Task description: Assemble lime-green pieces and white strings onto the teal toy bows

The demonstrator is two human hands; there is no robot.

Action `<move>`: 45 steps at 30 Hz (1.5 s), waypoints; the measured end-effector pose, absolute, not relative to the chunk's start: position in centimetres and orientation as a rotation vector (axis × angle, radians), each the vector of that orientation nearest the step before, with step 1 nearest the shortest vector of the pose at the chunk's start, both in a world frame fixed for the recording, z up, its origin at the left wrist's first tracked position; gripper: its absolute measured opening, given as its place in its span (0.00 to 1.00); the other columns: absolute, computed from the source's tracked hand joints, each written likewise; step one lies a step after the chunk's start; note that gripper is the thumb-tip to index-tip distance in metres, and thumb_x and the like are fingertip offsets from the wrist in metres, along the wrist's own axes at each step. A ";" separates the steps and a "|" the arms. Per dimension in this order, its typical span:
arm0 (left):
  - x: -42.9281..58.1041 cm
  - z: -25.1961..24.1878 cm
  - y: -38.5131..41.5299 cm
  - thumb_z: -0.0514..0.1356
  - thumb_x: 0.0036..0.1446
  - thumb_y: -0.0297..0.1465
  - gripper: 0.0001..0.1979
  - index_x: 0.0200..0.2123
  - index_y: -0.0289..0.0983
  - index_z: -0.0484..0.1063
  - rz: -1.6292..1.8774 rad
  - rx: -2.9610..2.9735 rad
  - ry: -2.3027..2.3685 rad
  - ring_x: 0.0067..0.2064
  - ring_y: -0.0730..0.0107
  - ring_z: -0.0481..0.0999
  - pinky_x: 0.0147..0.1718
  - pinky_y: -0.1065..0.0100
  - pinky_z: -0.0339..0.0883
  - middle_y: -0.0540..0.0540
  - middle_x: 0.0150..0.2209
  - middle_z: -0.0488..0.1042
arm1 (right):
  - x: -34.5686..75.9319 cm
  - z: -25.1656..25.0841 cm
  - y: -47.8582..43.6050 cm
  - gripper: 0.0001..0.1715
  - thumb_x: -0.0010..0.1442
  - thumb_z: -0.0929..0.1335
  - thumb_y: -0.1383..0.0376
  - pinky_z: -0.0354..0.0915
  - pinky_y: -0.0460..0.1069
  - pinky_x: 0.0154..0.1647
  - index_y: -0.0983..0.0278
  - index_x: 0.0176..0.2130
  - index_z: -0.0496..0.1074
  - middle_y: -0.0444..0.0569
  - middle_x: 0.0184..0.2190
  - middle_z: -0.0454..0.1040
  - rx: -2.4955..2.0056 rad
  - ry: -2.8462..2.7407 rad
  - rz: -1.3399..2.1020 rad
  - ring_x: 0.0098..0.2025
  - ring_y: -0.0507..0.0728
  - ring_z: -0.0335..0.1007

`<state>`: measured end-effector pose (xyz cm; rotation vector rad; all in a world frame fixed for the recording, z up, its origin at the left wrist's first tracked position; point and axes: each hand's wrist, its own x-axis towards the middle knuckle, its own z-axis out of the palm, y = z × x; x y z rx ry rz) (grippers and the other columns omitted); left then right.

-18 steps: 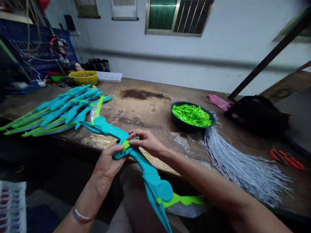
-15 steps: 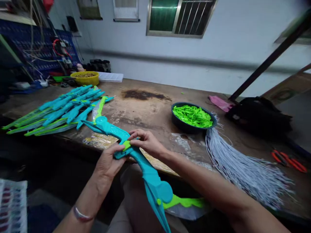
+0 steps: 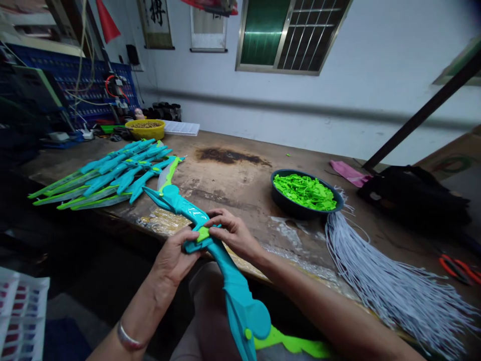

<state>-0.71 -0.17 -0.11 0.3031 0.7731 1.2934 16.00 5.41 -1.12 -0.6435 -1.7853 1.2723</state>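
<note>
A teal plastic toy bow [image 3: 233, 273] lies slantwise across my lap and the table edge. Bright green blade-like parts with clear edging stick out at both its ends. My left hand [image 3: 175, 258] grips the middle section from the left, thumb on top beside a small green plastic piece [image 3: 203, 234] set in the bow. From the right, my right hand [image 3: 235, 233] closes its thumb and fingers on the bow at that piece's other side. The undersides of the grip and some fingertips are hidden.
Several similar toy bows [image 3: 124, 170] are piled on the table's left. A dark bowl [image 3: 306, 210] of green plastic parts stands right, beside a bundle of pale cords [image 3: 391, 281]. Orange-handled pliers [image 3: 458, 268], a black bag [image 3: 413, 198] and a yellow basin [image 3: 146, 131] also lie about.
The view has shifted, so the table and its contents appear lower and mostly further right. Both hands keep their hold at the bow's middle, with little change in finger position.
</note>
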 end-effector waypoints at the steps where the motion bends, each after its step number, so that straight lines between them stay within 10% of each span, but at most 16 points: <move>1: -0.7 -0.2 -0.2 0.60 0.45 0.16 0.11 0.34 0.28 0.75 1.292 0.320 0.772 0.34 0.66 0.77 0.35 0.67 0.75 0.40 0.33 0.77 | 16.1 -0.9 5.3 0.17 0.60 0.73 0.51 0.62 0.55 0.55 0.62 0.39 0.80 0.54 0.51 0.70 -0.648 -1.803 1.250 0.54 0.61 0.67; 7: 0.1 0.2 -1.3 0.66 0.46 0.21 0.17 0.43 0.29 0.76 1.273 0.483 0.727 0.37 0.65 0.77 0.38 0.67 0.74 0.41 0.38 0.79 | 16.6 -0.3 4.5 0.16 0.57 0.75 0.51 0.58 0.56 0.60 0.61 0.37 0.79 0.53 0.53 0.69 -0.694 -1.795 1.248 0.58 0.63 0.64; 12: 0.7 -0.1 -3.2 0.67 0.51 0.27 0.25 0.54 0.35 0.70 1.315 0.776 0.782 0.55 0.52 0.74 0.54 0.59 0.69 0.39 0.51 0.77 | 17.2 -0.6 3.6 0.42 0.51 0.78 0.48 0.67 0.54 0.50 0.60 0.58 0.67 0.55 0.55 0.69 -0.751 -1.659 1.556 0.57 0.64 0.67; 26: 0.8 -2.0 -7.4 0.55 0.66 0.39 0.30 0.69 0.42 0.53 1.156 1.459 1.242 0.71 0.53 0.51 0.68 0.55 0.47 0.41 0.70 0.56 | 18.4 2.5 -1.2 0.28 0.53 0.77 0.56 0.65 0.47 0.43 0.62 0.50 0.72 0.45 0.40 0.74 -0.726 -1.469 1.815 0.41 0.55 0.69; 32: 0.3 -1.7 -6.5 0.69 0.53 0.40 0.33 0.62 0.45 0.67 1.137 1.189 1.219 0.70 0.48 0.54 0.68 0.57 0.51 0.45 0.66 0.64 | 18.5 1.9 -2.0 0.30 0.49 0.78 0.54 0.65 0.49 0.44 0.62 0.49 0.73 0.45 0.38 0.75 -0.754 -1.379 1.761 0.40 0.57 0.70; 37: 0.2 -2.1 -3.7 0.73 0.46 0.40 0.26 0.50 0.48 0.77 0.949 0.538 0.776 0.62 0.40 0.68 0.56 0.49 0.70 0.46 0.52 0.79 | 19.0 -1.3 -2.2 0.35 0.50 0.77 0.51 0.67 0.48 0.41 0.60 0.53 0.70 0.46 0.42 0.75 -0.860 -1.396 1.565 0.40 0.57 0.71; 45: 2.5 -2.6 -1.6 0.71 0.51 0.30 0.26 0.54 0.36 0.73 0.989 0.418 0.705 0.51 0.51 0.79 0.50 0.58 0.73 0.42 0.42 0.82 | 36.2 -5.4 3.3 0.10 0.62 0.65 0.61 0.64 0.58 0.51 0.65 0.36 0.72 0.58 0.40 0.75 -1.984 -1.647 0.404 0.46 0.66 0.71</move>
